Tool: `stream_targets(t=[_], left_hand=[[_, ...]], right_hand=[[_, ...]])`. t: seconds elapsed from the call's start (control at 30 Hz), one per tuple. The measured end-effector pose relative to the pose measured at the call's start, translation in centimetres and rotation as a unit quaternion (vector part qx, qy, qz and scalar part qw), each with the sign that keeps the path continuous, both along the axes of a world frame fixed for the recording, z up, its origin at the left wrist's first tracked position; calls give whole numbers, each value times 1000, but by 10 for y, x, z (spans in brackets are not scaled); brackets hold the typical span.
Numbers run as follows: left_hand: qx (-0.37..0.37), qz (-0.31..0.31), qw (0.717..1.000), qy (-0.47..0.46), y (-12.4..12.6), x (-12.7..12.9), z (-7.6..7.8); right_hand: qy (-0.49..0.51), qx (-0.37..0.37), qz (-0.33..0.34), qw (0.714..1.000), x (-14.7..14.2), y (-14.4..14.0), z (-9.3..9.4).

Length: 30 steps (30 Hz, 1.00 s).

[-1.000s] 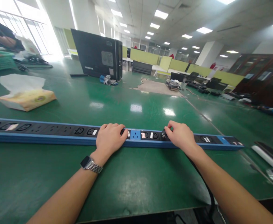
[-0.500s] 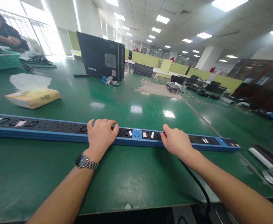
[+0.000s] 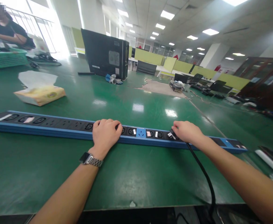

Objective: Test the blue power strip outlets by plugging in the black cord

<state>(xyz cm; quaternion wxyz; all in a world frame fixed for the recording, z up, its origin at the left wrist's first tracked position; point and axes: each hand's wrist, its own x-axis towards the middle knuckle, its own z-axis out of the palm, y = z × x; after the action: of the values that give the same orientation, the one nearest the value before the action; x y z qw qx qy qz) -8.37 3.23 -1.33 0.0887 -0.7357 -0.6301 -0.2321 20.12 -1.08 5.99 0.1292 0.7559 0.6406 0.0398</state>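
The power strip (image 3: 57,126), long, blue-edged and black-faced, lies flat across the near part of the green table (image 3: 127,174), running from the far left edge toward the right. The left hand (image 3: 105,134), with a metal wristwatch (image 3: 91,160) on its wrist, lies palm-down on top of the strip near its middle, fingers curled loosely over the sockets and pressing on the housing. The right hand (image 3: 187,132) sits further right on the same strip, its fingertips pinched around a black plug (image 3: 173,134) that sits at one of the sockets; whether the plug is fully seated cannot be told. The plug's black cable (image 3: 206,179) trails back under the right forearm and drops over the table's near edge. A blue socket module (image 3: 139,133) shows on the strip between the two hands. Further back on the left lies a yellow tissue pack (image 3: 40,94) with a tissue sticking up. Beyond that a black computer tower (image 3: 105,56) stands on the table. At the far left a person (image 3: 6,29) sits behind a green basket (image 3: 7,58).
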Motion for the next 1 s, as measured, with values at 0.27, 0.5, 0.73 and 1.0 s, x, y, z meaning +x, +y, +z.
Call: stream_targets(t=[0.27,0.5,0.73,1.0], left_hand=[[6,-6,1000,7,-1,0,1],[15,-1,1000,7,-1,1,-1],[24,0,1000,4,-1,1,-4],[21,-3,1000,3,1,1,-4]], right_hand=[[-19,23,27,999,-18,-9,2],[-30,42,14,999,-19,-14,-7],[-23,45,9,999,-28,-9,-10],[5,41,7,999,-24,-10,-24]])
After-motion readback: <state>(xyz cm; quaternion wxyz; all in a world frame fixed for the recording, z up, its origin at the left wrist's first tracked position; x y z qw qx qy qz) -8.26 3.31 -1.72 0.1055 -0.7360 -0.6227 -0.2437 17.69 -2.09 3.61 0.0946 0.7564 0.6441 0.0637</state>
